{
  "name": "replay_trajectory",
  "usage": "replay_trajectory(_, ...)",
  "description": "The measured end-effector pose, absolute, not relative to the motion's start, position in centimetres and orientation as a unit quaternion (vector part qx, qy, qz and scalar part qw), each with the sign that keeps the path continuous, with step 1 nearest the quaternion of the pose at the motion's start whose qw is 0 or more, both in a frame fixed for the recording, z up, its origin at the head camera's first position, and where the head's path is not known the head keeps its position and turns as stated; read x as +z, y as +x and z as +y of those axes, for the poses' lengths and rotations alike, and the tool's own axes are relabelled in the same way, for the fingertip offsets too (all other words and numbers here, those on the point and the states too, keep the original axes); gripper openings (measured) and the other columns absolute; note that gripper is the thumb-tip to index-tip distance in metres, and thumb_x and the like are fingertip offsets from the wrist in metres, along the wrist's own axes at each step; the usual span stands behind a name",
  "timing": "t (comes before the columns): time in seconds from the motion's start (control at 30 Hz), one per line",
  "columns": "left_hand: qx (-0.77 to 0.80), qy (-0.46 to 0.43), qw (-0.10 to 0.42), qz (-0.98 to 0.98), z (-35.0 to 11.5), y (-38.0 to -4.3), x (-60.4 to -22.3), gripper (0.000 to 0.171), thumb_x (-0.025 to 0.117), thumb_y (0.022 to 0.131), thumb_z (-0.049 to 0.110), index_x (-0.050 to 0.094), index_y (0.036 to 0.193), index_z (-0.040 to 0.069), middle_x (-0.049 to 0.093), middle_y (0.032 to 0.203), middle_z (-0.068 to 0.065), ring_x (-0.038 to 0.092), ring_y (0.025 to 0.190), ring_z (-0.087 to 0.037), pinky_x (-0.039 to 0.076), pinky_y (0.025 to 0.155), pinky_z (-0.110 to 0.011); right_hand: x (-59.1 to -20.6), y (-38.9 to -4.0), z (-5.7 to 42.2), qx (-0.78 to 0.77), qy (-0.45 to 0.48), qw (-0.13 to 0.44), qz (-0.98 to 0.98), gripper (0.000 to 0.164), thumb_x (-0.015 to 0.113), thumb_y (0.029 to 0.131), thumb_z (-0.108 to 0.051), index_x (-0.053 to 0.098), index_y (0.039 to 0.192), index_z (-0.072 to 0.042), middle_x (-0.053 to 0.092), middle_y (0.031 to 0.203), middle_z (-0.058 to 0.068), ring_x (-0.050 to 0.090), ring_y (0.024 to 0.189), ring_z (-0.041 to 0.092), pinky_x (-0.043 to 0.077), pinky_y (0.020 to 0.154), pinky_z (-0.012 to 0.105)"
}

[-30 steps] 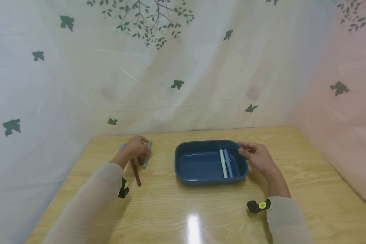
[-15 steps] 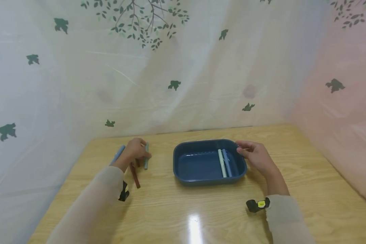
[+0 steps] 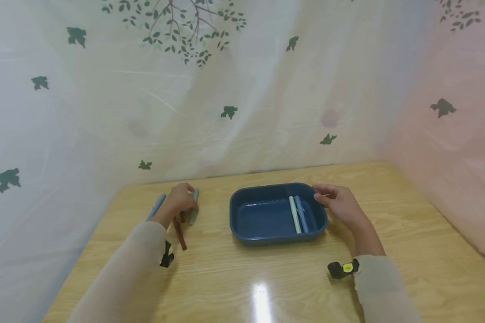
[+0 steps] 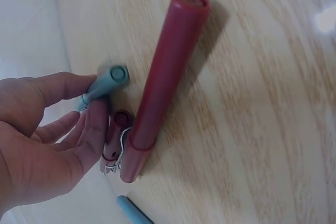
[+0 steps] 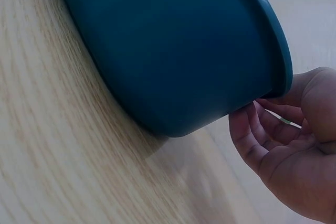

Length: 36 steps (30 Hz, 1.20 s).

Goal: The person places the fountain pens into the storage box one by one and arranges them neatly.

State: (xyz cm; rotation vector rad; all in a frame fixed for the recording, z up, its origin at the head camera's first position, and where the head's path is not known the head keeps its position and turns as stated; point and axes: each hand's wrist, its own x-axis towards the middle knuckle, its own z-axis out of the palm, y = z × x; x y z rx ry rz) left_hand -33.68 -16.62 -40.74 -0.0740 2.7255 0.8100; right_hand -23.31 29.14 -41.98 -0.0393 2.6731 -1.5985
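Note:
My left hand [image 3: 179,200] pinches a green pen [image 4: 109,83] between thumb and fingers, at the left of the table in the head view. Beside it lie a long dark red pen [image 4: 169,66] and a second dark red pen [image 4: 116,132], partly behind the fingers, with metal clips showing. A blue pen [image 3: 156,206] lies left of that wrist. My right hand [image 3: 341,204] holds the right far corner of a dark blue rectangular dish [image 3: 254,222], thumb at the rim and fingers against the outer wall. Inside, a pale green pen [image 3: 294,215] and a blue pen [image 3: 302,215] lie side by side.
The wooden table [image 3: 210,278] ends at a pale curtain [image 3: 178,116] with leaf and bird prints, which also rises along both sides. Black wrist cameras sit on both sleeves. A bright reflection shines on the table's front part.
The left hand has shifted slightly over the green pen, whose tilt has changed a little. The right hand stays at the dish. The head view has turned slightly.

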Motion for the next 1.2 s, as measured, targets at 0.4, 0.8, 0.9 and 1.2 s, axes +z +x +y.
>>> replay_trajectory(0.4,0.292,-0.014,0.125,0.948,-16.8,-33.7,-40.7,0.065,0.073,0.085,0.006,0.047,0.143,-0.006,0.06,0.132,-0.029,0.065,0.104,-0.034,0.061,0.078,-0.038,-42.6,-23.5,29.3,-0.518,-0.015,0.004,0.855,0.043,0.061,0.105,-0.022,0.058,0.142,-0.001,0.061,0.136,0.022,0.06,0.12,0.034,0.054,0.087,0.021)
replay_trajectory(0.8,0.355,-0.029,0.1,0.929,-16.7,-33.7,-39.9,0.055,0.061,0.093,0.003,0.047,0.146,-0.003,0.06,0.131,-0.027,0.064,0.107,-0.035,0.061,0.081,-0.036,-42.5,-23.6,29.4,-0.523,-0.018,0.016,0.852,0.045,0.06,0.106,-0.026,0.057,0.144,-0.003,0.06,0.14,0.021,0.059,0.124,0.035,0.053,0.098,0.038)
replay_trajectory(0.9,0.381,-0.028,0.098,0.919,-16.5,-33.7,-39.5,0.053,0.061,0.095,0.004,0.046,0.146,-0.004,0.06,0.131,-0.027,0.064,0.109,-0.035,0.06,0.086,-0.038,-42.3,-23.7,29.4,-0.528,-0.02,0.018,0.849,0.046,0.06,0.105,-0.027,0.057,0.144,-0.003,0.06,0.14,0.021,0.059,0.124,0.035,0.053,0.099,0.039)
replay_trajectory(1.2,0.5,0.001,0.112,0.859,-14.5,-33.6,-38.2,0.055,0.059,0.098,0.004,0.042,0.15,-0.002,0.052,0.136,-0.027,0.062,0.117,-0.04,0.061,0.09,-0.037,-41.9,-23.9,29.9,-0.522,-0.021,0.024,0.852,0.046,0.06,0.105,-0.027,0.056,0.145,-0.004,0.058,0.142,0.021,0.058,0.125,0.036,0.051,0.104,0.049)
